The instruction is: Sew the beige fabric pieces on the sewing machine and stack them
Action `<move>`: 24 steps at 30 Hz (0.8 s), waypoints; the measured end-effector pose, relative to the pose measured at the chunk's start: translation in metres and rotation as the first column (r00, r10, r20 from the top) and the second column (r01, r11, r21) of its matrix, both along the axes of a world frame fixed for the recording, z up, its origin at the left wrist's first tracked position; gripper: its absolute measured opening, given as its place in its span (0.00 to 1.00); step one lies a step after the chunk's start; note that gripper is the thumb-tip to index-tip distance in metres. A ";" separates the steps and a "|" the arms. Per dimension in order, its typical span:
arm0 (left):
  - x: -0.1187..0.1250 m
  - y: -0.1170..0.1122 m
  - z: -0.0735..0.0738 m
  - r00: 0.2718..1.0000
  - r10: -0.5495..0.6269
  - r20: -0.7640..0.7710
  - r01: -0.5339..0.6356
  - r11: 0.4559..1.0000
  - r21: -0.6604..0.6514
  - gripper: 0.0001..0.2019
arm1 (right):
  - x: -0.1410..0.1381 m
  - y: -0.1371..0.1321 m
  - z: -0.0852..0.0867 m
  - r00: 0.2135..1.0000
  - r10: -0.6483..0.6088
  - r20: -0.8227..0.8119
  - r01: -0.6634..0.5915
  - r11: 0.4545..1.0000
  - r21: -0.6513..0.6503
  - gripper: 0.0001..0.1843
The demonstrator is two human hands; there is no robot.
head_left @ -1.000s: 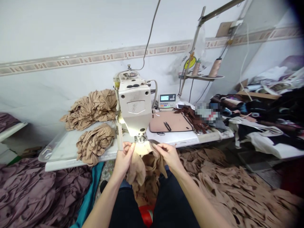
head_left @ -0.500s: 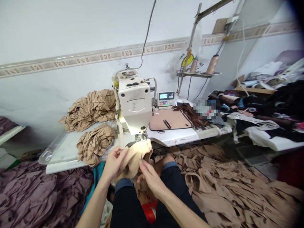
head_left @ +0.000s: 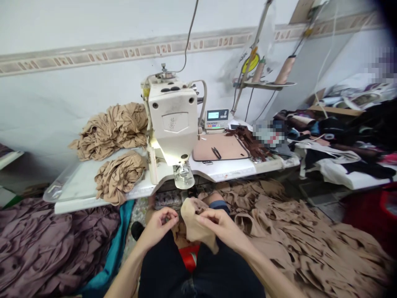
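At far left, a heap of mauve fabric [head_left: 46, 244] lies on the floor, with a teal cloth [head_left: 109, 244] along its right side. Two heaps of tan fabric rest on the left half of the white sewing table [head_left: 223, 170]: the upper heap [head_left: 108, 132] lies toward the rear edge, and the lower heap [head_left: 119, 178] sits at the front edge. The industrial sewing machine [head_left: 172, 120] stands to their right, its presser foot [head_left: 183, 176] carrying no cloth.

Below the table's front edge, the left hand [head_left: 158, 229] is curled, with its fingertips [head_left: 171, 216] drawn together just beside the tan fabric piece [head_left: 194, 221]. It may be pinching something too small to see (the view does not settle this), so its grip cannot be told. The right hand [head_left: 221, 227] is clenched on the upper edge of that piece, which hangs above the person's lap, well below the machine's foot.

Right of the machine, the table carries a digital control panel [head_left: 217, 119] at the rear, then a pink mat [head_left: 217, 148] bearing black-handled scissors [head_left: 216, 153], with brown fabric strips [head_left: 249, 142] at the mat's right edge. A large spread of cut tan fabric [head_left: 294, 223] covers the floor at right.
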State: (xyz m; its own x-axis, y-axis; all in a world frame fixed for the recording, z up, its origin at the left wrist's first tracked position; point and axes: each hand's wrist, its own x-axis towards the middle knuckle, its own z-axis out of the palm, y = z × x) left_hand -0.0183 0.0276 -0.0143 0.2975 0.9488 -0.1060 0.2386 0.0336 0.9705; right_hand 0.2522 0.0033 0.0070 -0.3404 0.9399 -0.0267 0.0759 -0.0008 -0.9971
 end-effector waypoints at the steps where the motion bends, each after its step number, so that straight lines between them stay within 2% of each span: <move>1: 0.005 -0.002 -0.001 0.998 0.056 0.020 -0.056 0.998 0.001 0.21 | 0.002 -0.003 0.003 0.995 0.024 0.098 -0.033 0.995 0.091 0.25; 3: 0.018 -0.008 -0.004 0.994 0.091 0.059 -0.091 0.996 -0.009 0.20 | 0.003 -0.011 0.009 0.961 0.092 0.262 -0.144 0.971 0.189 0.26; 4: 0.026 -0.011 -0.007 0.996 0.053 0.071 -0.052 0.998 -0.019 0.19 | 0.002 -0.015 0.012 0.936 0.145 0.321 -0.214 0.957 0.193 0.24; 6: 0.043 -0.021 -0.017 0.991 -0.117 0.070 0.122 0.991 -0.064 0.18 | -0.001 -0.023 0.019 0.883 0.239 0.404 -0.335 0.924 0.186 0.17; 9: 0.063 -0.040 -0.040 0.915 -0.401 0.041 0.400 0.891 -0.216 0.21 | 0.000 -0.029 0.027 0.810 0.286 0.512 -0.432 0.881 0.191 0.09; 11: 0.068 -0.052 -0.053 0.877 -0.478 0.043 0.468 0.834 -0.292 0.25 | 0.003 -0.028 0.030 0.784 0.295 0.547 -0.458 0.868 0.189 0.08; 13: 0.065 -0.059 -0.059 0.880 -0.472 0.054 0.462 0.823 -0.331 0.29 | 0.008 -0.024 0.031 0.790 0.296 0.538 -0.455 0.870 0.190 0.07; 15: 0.056 -0.061 -0.056 0.915 -0.394 0.090 0.398 0.841 -0.367 0.31 | 0.013 -0.018 0.029 0.814 0.272 0.513 -0.416 0.889 0.190 0.03; 18: 0.035 -0.056 -0.038 0.961 -0.228 0.156 0.270 0.889 -0.369 0.28 | 0.017 -0.009 0.021 0.838 0.283 0.466 -0.378 0.917 0.123 0.11; 21: 0.018 -0.047 -0.015 0.979 -0.154 0.135 0.185 0.949 -0.254 0.24 | 0.016 0.000 0.012 0.876 0.304 0.375 -0.361 0.928 0.093 0.18; 24: 0.009 -0.039 0.005 0.993 -0.102 0.051 0.106 0.991 -0.077 0.20 | 0.010 0.007 0.005 0.951 0.225 0.214 -0.248 0.965 0.087 0.21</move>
State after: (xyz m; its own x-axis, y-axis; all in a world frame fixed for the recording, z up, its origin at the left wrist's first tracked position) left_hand -0.0094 -0.0118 -0.0088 0.4005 0.9016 -0.1636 0.1991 0.0886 0.9760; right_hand 0.2618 0.0101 0.0124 -0.5516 0.8340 -0.0169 0.2586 0.1518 -0.9540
